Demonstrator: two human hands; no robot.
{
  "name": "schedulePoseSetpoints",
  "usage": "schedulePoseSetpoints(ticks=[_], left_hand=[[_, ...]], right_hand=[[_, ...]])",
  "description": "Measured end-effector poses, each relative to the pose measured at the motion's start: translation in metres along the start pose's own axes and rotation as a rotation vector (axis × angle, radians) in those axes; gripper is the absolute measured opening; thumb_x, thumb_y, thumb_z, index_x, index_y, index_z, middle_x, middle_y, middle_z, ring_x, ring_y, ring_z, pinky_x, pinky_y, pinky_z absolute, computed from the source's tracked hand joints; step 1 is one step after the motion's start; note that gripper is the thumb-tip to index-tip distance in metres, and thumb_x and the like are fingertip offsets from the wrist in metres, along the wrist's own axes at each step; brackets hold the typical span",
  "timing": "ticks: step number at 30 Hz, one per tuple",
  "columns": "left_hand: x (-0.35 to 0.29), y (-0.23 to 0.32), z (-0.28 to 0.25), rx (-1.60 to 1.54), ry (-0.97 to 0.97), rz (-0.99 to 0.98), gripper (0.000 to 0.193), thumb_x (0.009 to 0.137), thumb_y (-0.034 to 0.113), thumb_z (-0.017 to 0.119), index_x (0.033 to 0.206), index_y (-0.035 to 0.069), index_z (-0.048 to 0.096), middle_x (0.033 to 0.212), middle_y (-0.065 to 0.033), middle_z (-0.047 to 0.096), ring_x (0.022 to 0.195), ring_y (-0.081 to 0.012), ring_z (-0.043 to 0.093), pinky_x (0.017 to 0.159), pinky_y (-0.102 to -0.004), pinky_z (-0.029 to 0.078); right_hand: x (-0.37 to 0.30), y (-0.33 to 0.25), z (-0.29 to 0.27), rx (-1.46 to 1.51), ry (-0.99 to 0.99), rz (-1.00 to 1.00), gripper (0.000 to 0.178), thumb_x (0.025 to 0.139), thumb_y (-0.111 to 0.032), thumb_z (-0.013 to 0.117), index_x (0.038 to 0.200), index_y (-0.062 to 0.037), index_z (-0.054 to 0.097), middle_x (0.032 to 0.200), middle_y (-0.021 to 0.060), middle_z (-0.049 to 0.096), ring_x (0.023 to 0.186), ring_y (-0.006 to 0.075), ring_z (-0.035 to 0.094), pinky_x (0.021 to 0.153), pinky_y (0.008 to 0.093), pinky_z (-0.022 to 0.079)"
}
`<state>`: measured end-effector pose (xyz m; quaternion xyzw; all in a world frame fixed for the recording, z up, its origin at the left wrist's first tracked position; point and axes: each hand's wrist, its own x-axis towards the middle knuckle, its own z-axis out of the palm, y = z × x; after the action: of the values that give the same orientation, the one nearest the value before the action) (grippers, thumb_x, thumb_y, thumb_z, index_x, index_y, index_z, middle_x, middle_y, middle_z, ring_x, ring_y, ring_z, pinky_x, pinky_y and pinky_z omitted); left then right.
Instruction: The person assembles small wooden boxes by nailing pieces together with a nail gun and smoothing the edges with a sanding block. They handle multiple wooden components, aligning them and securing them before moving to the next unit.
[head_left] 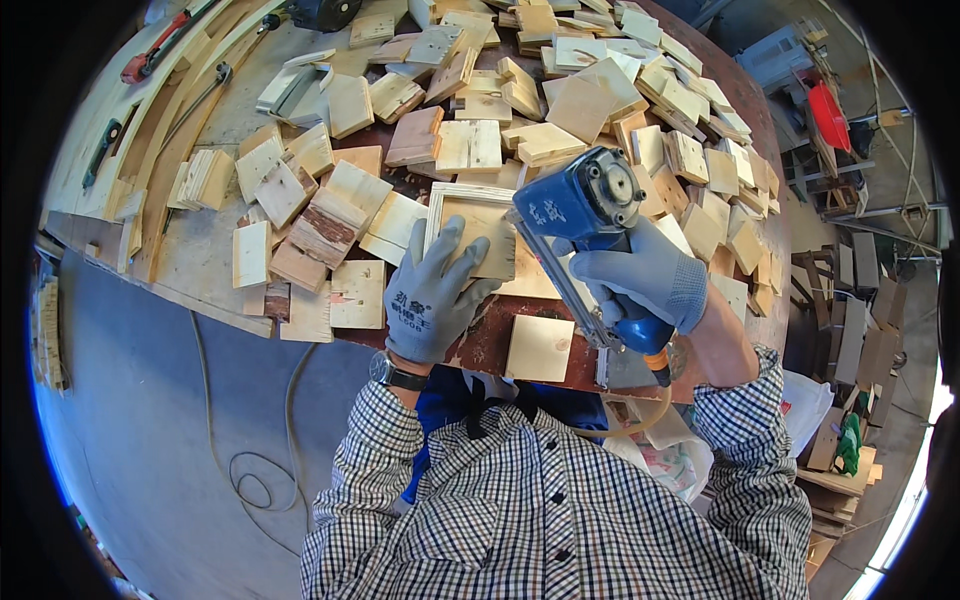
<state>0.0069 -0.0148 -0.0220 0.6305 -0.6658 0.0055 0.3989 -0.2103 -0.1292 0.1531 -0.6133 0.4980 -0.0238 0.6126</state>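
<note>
In grey gloves, both my hands are over the near edge of the workbench. My left hand (pixel 430 300) grips a square wooden block (pixel 494 252), fingers over its left side and thumb along its near edge. This block sits at a pale wooden frame (pixel 475 195), partly hidden by the hand and tool. My right hand (pixel 650 275) is wrapped round the handle of a blue air nail gun (pixel 580 195), tilted with its nose and magazine beside the frame's right part. Whether the nose touches wood is hidden. Nearer me lies a loose square block (pixel 540 348).
Many wooden blocks (pixel 470 146) are heaped across the dark red bench. Long boards (pixel 165 150) and a red-handled tool (pixel 155 48) lie at the far left. An air hose (pixel 655 405) hangs from the nail gun. Another hose (pixel 290 440) coils on the floor; stacked boards (pixel 865 330) stand right.
</note>
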Motion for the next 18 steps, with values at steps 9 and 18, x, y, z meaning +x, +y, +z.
schedulePoseSetpoints(ticks=[9,18], left_hand=[[-0.005,-0.001,0.000,-0.014,0.002,0.000,0.057,0.073,0.032,0.092,0.125,0.017,0.076,0.139,-0.0117,0.066,0.126,-0.0472,0.064,0.101,-0.0504,0.059],[-0.010,-0.007,0.004,-0.053,0.080,0.004,0.084,0.073,0.033,0.094,0.145,0.009,0.059,0.148,-0.0189,0.060,0.129,-0.0495,0.062,0.102,-0.0481,0.058]], right_hand=[[0.001,-0.007,-0.003,-0.051,-0.019,0.075,0.033,0.090,-0.019,0.072,0.117,-0.0001,0.068,0.078,0.0022,0.066,0.055,0.0073,0.061,0.052,0.0230,0.051],[0.000,-0.001,0.011,-0.222,0.023,0.017,0.040,0.087,-0.036,0.070,0.106,-0.0002,0.074,0.088,0.0083,0.072,0.074,0.0156,0.067,0.074,0.0330,0.057]])
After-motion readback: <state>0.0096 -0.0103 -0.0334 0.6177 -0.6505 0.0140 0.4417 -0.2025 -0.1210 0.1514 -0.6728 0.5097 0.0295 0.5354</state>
